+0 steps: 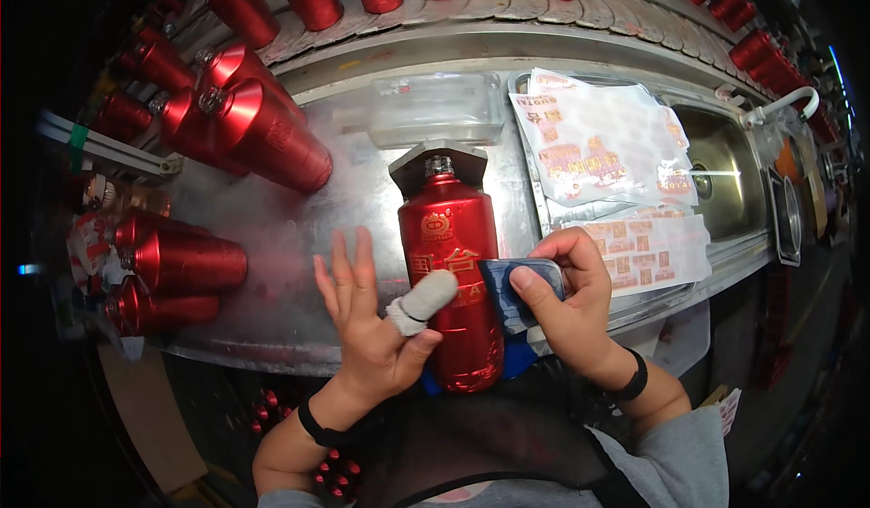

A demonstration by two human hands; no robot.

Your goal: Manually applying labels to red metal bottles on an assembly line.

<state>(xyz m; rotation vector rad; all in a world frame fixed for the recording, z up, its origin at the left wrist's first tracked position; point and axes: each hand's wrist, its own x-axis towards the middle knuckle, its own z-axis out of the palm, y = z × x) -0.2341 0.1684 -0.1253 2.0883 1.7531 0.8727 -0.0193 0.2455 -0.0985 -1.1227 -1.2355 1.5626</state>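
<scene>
A shiny red bottle (pixel 450 263) with gold marks lies neck-away on the metal worktop (pixel 353 200), its neck resting on a grey block (pixel 439 165). My left hand (pixel 372 327) steadies the bottle's left side; its index finger, wrapped in a white cloth cover, presses on the bottle's front. My right hand (pixel 566 304) grips a blue flat scraper (pixel 512 286) and holds it against the bottle's right side.
Many red bottles (pixel 258 127) stand and lie at the left and along the back. Clear sheets of gold decals (pixel 598 145) lie to the right, partly over a steel sink (pixel 725 173). A clear plastic tub (pixel 435 107) sits behind the block.
</scene>
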